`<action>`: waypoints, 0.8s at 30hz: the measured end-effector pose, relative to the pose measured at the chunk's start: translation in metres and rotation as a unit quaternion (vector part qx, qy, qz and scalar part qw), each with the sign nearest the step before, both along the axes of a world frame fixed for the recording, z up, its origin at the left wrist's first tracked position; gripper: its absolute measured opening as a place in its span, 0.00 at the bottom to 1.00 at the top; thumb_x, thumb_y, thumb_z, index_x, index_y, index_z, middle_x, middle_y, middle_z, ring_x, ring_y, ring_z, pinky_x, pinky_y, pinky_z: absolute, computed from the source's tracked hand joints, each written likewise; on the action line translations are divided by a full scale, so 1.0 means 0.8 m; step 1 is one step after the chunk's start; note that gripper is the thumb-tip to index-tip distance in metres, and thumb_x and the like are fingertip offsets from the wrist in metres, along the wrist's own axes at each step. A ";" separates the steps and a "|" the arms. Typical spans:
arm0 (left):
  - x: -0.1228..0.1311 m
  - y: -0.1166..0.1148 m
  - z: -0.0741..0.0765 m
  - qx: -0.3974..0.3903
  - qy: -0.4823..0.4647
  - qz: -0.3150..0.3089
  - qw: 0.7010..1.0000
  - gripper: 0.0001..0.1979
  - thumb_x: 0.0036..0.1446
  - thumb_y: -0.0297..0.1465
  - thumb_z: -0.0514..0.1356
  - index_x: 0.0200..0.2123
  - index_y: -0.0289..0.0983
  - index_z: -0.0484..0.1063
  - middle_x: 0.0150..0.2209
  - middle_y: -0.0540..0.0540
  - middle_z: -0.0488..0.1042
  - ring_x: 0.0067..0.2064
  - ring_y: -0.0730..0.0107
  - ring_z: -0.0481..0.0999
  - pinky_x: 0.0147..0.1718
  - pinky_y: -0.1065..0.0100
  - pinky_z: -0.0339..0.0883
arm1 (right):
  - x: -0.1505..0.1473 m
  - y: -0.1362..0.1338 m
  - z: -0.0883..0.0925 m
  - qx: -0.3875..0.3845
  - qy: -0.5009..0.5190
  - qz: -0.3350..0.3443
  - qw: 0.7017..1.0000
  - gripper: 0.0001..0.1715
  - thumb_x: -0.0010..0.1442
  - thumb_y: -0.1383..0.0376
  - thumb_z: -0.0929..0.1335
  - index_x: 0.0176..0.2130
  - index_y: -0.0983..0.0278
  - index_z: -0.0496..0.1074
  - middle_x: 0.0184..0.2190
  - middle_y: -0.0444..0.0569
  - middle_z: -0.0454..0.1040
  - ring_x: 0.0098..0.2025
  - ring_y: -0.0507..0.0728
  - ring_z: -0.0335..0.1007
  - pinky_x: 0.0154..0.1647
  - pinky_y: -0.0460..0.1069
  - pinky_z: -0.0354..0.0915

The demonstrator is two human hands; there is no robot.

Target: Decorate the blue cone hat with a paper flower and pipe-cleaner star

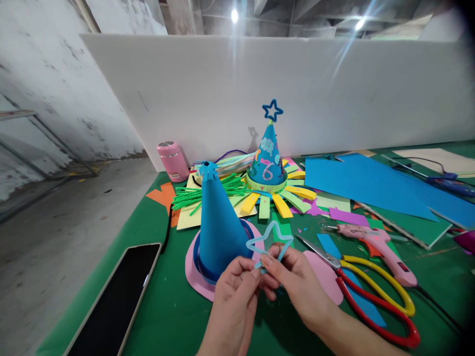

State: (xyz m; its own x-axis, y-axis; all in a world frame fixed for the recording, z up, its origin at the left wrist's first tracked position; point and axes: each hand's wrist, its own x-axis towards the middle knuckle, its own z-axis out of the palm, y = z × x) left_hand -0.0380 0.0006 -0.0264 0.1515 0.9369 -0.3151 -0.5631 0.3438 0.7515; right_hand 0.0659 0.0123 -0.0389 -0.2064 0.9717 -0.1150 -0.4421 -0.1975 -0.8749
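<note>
Between both hands is a light blue pipe cleaner star [273,231], its points facing up and its lower end pinched. My left hand [239,291] is closed, thumb and forefinger at the star's bottom tip. My right hand [293,274] grips the star's lower right side with thumb and fingers. Just behind them stands a blue paper cone hat [218,217] with a fringed tip, on a pink paper brim [192,267]. Farther back a decorated cone hat [267,158] bears a number 6, a dark blue star [272,110] on top and yellow and green strips around its base.
Red-and-yellow-handled scissors [336,262] and a pink glue gun [382,242] lie to the right, near blue paper sheets [363,180]. Green pipe cleaners [185,197] lie behind the cone. A phone [115,301] rests at left, a pink flask [172,160] at the back. A white board [282,89] stands behind.
</note>
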 end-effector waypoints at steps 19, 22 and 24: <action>-0.003 0.000 -0.004 -0.023 0.021 -0.029 0.999 0.06 0.48 0.28 0.59 0.24 0.35 0.62 0.18 0.46 0.73 0.21 0.74 0.69 0.23 0.73 0.60 | 0.038 0.022 0.017 0.113 -0.168 -0.098 0.974 0.16 0.54 0.61 0.65 0.45 0.59 0.66 0.34 0.45 0.67 0.37 0.54 0.61 0.29 0.44 0.58; -0.001 -0.003 -0.005 -0.021 0.031 -0.066 0.997 0.06 0.50 0.29 0.58 0.25 0.35 0.62 0.19 0.45 0.73 0.21 0.74 0.69 0.23 0.73 0.60 | 0.045 0.028 0.024 0.165 -0.230 -0.064 0.957 0.11 0.54 0.62 0.65 0.39 0.59 0.70 0.28 0.43 0.68 0.32 0.53 0.62 0.30 0.46 0.58; 0.000 -0.005 -0.006 -0.020 0.030 -0.076 0.996 0.05 0.50 0.29 0.57 0.26 0.35 0.62 0.19 0.45 0.73 0.22 0.74 0.69 0.23 0.73 0.60 | 0.044 0.029 0.026 0.184 -0.266 -0.050 0.945 0.07 0.54 0.62 0.65 0.32 0.61 0.72 0.26 0.44 0.69 0.30 0.53 0.62 0.31 0.46 0.58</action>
State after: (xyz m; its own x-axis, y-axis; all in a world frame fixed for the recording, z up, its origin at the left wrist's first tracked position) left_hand -0.0384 -0.0031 -0.0309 0.2698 0.8914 -0.3643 -0.4573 0.4515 0.7662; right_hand 0.1013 0.0354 -0.0178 -0.1190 0.9778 0.1727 0.0797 0.1828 -0.9799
